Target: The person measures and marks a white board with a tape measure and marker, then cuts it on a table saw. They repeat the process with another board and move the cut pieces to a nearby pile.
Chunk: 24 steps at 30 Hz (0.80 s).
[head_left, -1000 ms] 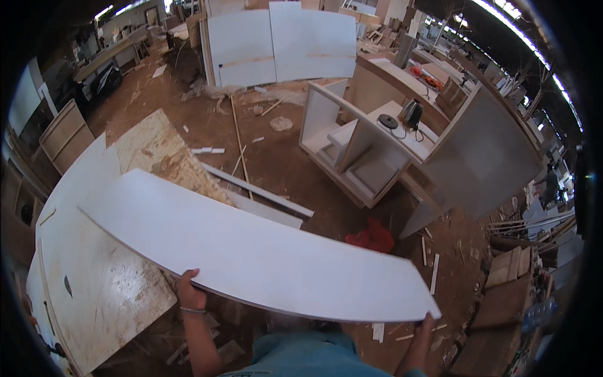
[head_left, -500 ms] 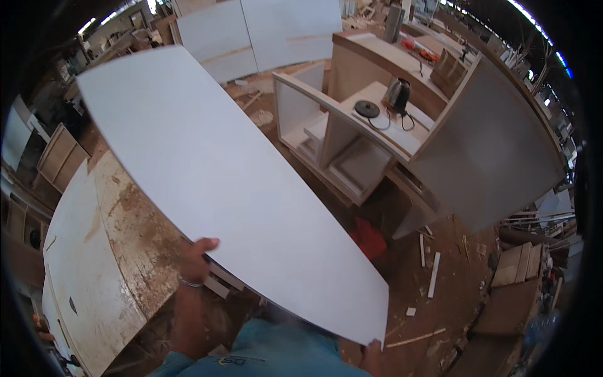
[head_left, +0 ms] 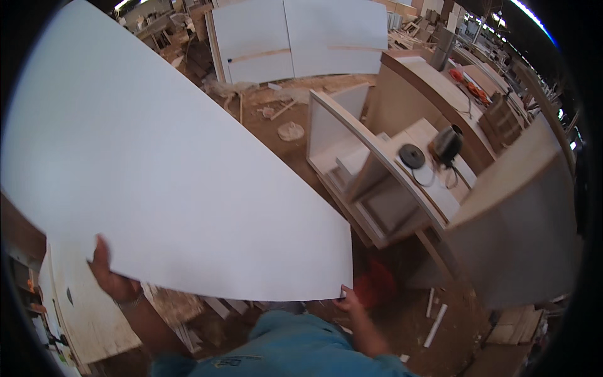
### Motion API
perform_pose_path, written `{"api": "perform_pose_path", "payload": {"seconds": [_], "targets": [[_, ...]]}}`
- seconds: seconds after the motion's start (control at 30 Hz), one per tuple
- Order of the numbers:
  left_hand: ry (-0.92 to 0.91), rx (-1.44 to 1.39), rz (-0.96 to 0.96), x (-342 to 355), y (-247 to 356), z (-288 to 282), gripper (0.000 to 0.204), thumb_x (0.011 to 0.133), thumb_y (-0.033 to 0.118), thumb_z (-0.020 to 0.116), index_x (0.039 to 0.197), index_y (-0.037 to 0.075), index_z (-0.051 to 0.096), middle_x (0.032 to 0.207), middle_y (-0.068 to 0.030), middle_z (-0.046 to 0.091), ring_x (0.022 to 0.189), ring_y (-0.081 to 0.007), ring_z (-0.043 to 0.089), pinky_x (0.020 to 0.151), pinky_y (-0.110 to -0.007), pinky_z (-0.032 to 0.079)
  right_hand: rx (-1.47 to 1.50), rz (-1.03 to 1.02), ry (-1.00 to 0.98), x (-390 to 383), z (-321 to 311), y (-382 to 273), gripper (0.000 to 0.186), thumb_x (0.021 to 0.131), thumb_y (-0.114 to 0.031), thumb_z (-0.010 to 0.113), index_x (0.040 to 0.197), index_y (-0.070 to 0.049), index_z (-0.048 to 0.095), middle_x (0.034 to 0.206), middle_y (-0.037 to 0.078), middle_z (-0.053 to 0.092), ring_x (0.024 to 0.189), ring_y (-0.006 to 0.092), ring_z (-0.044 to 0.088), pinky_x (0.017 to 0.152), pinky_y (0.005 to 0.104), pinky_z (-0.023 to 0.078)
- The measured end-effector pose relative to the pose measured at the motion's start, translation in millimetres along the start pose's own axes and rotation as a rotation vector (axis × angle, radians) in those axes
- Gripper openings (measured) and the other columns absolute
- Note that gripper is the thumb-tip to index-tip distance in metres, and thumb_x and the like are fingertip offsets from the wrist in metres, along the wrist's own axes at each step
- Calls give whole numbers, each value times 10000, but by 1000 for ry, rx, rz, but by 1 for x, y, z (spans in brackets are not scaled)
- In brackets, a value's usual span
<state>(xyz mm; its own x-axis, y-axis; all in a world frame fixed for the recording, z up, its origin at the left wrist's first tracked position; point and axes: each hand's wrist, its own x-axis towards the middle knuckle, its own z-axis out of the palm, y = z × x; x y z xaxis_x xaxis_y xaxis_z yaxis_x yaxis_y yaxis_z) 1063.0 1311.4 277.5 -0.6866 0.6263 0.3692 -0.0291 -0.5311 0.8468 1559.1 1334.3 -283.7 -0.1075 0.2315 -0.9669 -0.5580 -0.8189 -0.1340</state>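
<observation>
A large white panel [head_left: 176, 169] fills the left and middle of the view, held up off the floor and tilted, its far end running past the upper left. My left hand [head_left: 113, 279] is at its lower edge, thumb up against the white face; part of the grip is hidden. At the near right corner, my right hand [head_left: 349, 301] pinches the panel with the thumb on top and the other fingers mostly out of sight beneath it.
Right of the panel stands an unfinished wooden cabinet frame [head_left: 370, 147], with a kettle [head_left: 447, 144] and its round black base [head_left: 411, 156] on it. A red object [head_left: 377, 283] and wood strips [head_left: 436, 325] lie on the floor. White boards [head_left: 339, 31] lean at the back; a pale sheet [head_left: 88, 314] lies lower left.
The panel has swung left and risen closer, covering more of the view. Both hands have moved up and left with it. The cabinet and kettle now appear further right.
</observation>
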Motion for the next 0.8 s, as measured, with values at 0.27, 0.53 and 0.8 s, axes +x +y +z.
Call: {"api": "perform_pose_path", "payload": {"seconds": [0.27,0.53,0.8], "targets": [[398,170,356,161,-52,77,475,1091,256,543,1458,-32,456,1398,-163,571,1208,-255,613,1010,-398,537,-1399,-800,-174,-26,303,-314,292,998,-327,669,1018,-36,683,795,95,693,661,190,676,592,348,567],[221,1586,1125,316,-101,98,458,986,233,712,1314,-69,613,1323,-190,603,1038,-247,677,865,-354,583,-1012,-1089,-359,-180,579,-461,302,1033,-233,591,1195,19,623,975,113,725,861,174,708,758,327,568],[513,929,566,481,-227,164,457,965,163,729,1329,-81,598,1197,-159,674,1024,-215,645,897,-338,544,-1405,-999,-728,-122,771,-585,365,1063,-266,617,1251,46,624,1019,121,743,915,183,714,846,338,576]]}}
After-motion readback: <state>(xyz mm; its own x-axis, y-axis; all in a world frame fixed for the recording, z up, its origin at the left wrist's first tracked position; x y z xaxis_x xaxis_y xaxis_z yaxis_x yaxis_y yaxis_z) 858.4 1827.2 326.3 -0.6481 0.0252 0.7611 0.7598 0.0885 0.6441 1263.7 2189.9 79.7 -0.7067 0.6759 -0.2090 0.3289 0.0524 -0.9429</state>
